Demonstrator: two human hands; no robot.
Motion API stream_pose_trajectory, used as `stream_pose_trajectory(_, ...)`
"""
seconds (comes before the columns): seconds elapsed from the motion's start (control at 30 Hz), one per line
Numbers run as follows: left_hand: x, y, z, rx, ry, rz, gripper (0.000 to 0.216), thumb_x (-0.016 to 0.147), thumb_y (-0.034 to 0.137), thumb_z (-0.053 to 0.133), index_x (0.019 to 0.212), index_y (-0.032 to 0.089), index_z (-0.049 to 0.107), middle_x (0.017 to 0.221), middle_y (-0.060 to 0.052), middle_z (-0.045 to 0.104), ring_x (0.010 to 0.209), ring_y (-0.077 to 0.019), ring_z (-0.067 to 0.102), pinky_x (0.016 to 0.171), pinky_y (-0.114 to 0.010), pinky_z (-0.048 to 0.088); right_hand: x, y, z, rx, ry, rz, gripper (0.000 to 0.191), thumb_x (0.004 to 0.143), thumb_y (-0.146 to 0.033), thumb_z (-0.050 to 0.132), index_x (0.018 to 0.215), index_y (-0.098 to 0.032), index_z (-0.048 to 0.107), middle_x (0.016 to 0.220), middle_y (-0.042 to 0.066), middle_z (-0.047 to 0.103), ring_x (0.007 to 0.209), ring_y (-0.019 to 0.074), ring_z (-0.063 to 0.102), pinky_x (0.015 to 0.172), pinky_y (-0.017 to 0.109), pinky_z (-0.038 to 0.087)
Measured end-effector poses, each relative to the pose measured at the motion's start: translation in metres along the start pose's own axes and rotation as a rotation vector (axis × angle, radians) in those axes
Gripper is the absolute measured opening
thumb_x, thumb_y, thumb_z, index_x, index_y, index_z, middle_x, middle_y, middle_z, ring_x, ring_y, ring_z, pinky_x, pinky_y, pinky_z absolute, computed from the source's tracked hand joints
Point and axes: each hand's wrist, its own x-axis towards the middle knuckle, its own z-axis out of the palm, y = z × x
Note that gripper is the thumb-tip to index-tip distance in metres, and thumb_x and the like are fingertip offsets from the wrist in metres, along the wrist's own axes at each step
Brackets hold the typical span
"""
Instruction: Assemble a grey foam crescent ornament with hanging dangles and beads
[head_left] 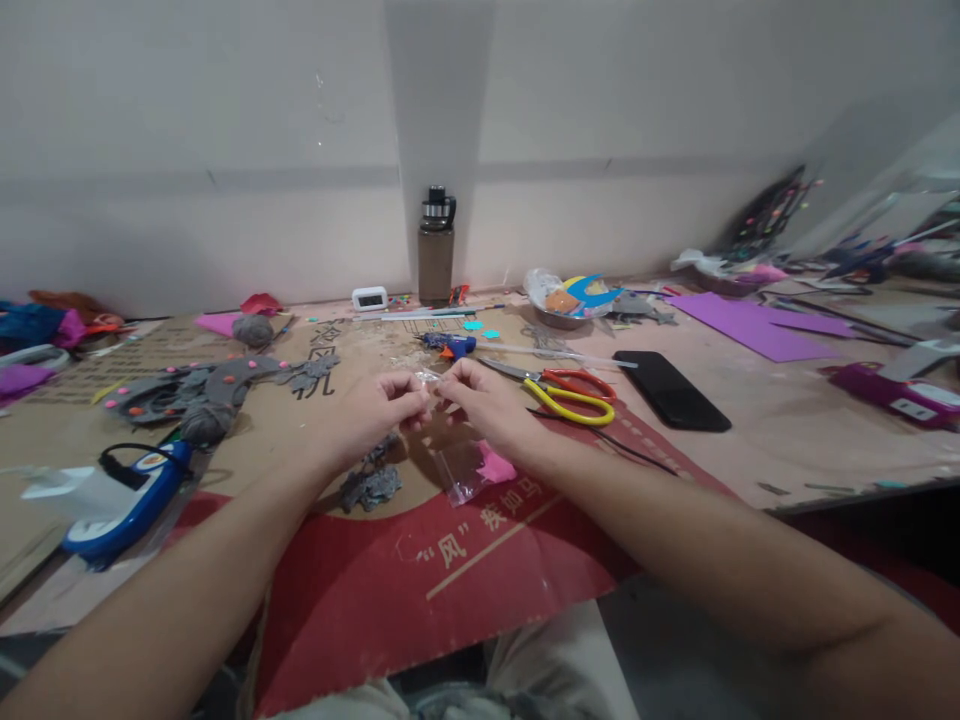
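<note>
My left hand (394, 408) and my right hand (480, 400) meet over the cardboard, fingertips pinched close together. Between them shows a small piece of clear, shiny plastic (427, 377), mostly hidden by the fingers. Just below my right hand lies a clear plastic bag (463, 478) with a pink piece (495, 463) at it. Crumpled grey flower-like pieces (371, 487) rest below my left hand. Beyond the fingers is a blue glue gun (450, 344) with a clear glue stick. Scissors (574, 397) with one yellow and one red handle lie right of my right hand.
A black phone (671, 390) lies to the right, near purple sheets (757, 325). A bottle (436, 255) stands by the wall beside a small white clock (369, 298). At left are a grey wreath (232, 378) with coloured dots and a blue power strip (131, 510).
</note>
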Motion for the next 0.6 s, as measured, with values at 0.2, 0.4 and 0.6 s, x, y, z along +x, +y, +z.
stream_pose_trajectory(0.2, 0.004, -0.003, -0.011, 0.227, 0.318, 0.138, 0.025, 0.08, 0.044, 0.059, 0.085, 0.019, 0.06, 0.081, -0.001, 0.062, 0.073, -0.014, 0.055, 0.068, -0.027, 0.043, 0.004, -0.002, -0.007, 0.051, 0.031, -0.14, 0.018, 0.075, -0.019, 0.053, 0.077, -0.024, 0.035, 0.055, -0.01, 0.048, 0.049, 0.0084, 0.05, 0.052, 0.023, 0.04)
stream_pose_trajectory(0.4, 0.007, -0.007, -0.011, 0.087, 0.212, 0.046, 0.05, 0.075, 0.04, 0.066, 0.119, 0.018, 0.054, 0.118, -0.01, 0.06, 0.106, -0.0205, 0.056, 0.086, -0.033, 0.045, 0.005, -0.009, -0.012, 0.13, -0.035, -0.182, 0.012, 0.078, -0.025, 0.055, 0.081, -0.022, 0.043, 0.064, -0.007, 0.053, 0.054, 0.0079, 0.054, 0.058, 0.026, 0.047)
stream_pose_trajectory(0.6, 0.005, 0.0, -0.006, 0.003, 0.136, -0.012, 0.028, 0.07, 0.034, 0.069, 0.09, 0.015, 0.062, 0.082, -0.001, 0.062, 0.071, -0.0122, 0.056, 0.063, -0.025, 0.044, 0.008, -0.009, -0.015, 0.076, -0.019, -0.131, 0.011, 0.078, -0.025, 0.056, 0.086, -0.021, 0.049, 0.067, -0.004, 0.056, 0.059, 0.0101, 0.057, 0.064, 0.03, 0.051)
